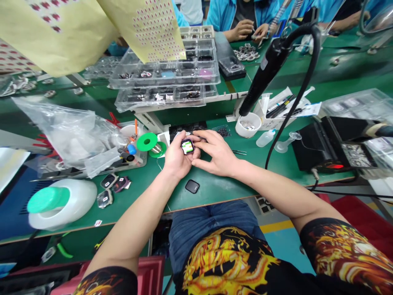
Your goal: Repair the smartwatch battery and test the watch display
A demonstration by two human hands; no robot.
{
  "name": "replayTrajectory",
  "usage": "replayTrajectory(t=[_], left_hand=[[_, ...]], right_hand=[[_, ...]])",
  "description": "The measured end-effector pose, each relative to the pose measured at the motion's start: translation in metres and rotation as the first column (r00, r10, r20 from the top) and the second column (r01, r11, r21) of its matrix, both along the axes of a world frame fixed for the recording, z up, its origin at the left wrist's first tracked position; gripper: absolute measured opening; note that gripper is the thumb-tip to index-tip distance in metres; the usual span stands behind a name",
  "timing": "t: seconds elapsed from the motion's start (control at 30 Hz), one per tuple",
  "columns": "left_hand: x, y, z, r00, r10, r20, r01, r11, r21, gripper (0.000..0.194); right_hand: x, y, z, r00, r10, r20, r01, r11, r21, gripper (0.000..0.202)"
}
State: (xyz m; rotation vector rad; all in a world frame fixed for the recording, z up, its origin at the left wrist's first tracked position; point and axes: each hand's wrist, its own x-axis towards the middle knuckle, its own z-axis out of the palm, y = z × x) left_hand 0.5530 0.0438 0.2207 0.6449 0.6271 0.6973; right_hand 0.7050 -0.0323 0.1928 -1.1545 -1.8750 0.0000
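A small smartwatch body (187, 146) with a lit screen of white, green and orange patches sits in my left hand (177, 159), its fingers wrapped around it. From the other side my right hand (215, 152) reaches to the watch, thumb and fingers spread apart near its right edge. Whether those fingertips touch it I cannot tell. Below the hands a black rounded-square piece (192, 186) lies flat on the green bench (215, 188). Tweezers (239, 152) rest just right of my right hand.
At left are several watch cases (109, 180), a white bottle (73, 200) and a solder spool (149, 142). A black electric screwdriver (262, 76) hangs at right above a white cup of small parts (248, 125). Parts trays (172, 73) stand behind; a co-worker's hands (245, 30) work beyond.
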Motion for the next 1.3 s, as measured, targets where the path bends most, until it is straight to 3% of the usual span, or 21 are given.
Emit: replayTrajectory(t=[0.1,0.2,0.53,0.67,0.83,1.0,1.17,1.3], left_hand=[[-0.003,0.001,-0.003,0.998,-0.059,0.017,0.058,0.996,0.062,0.058],[-0.004,0.002,-0.005,0.999,-0.043,0.018,0.042,0.997,0.068,0.058],[0.0,0.0,-0.005,0.999,0.011,0.032,-0.013,0.998,0.063,0.062],[0.0,0.0,-0.006,0.999,0.001,0.049,-0.004,0.998,0.059,0.063],[0.0,0.001,-0.005,0.999,-0.034,0.013,0.033,0.997,0.063,0.064],[0.002,0.003,-0.004,1.0,0.017,0.015,-0.017,1.0,-0.01,0.056],[-0.001,0.008,-0.004,0.999,0.025,-0.046,-0.025,1.0,0.005,0.06],[-0.006,0.01,-0.003,0.999,0.01,-0.034,-0.009,0.999,0.035,0.059]], right_hand=[[-0.004,-0.003,0.001,0.999,0.024,-0.029,-0.025,0.998,-0.059,0.051],[-0.005,-0.004,0.002,0.998,0.04,-0.057,-0.045,0.996,-0.082,0.059],[-0.006,-0.002,-0.003,0.983,0.119,-0.141,-0.129,0.99,-0.064,0.045],[-0.005,-0.003,-0.002,0.99,0.074,-0.118,-0.086,0.991,-0.103,0.048],[-0.004,-0.002,-0.004,0.995,0.03,-0.094,-0.032,0.999,-0.018,0.04],[-0.002,0.001,-0.004,0.994,-0.052,-0.098,0.053,0.999,0.0,0.036],[0.006,0.002,0.006,0.977,-0.11,-0.184,0.12,0.992,0.046,0.01],[0.01,0.002,0.009,0.967,-0.125,-0.222,0.131,0.991,0.013,0.01]])
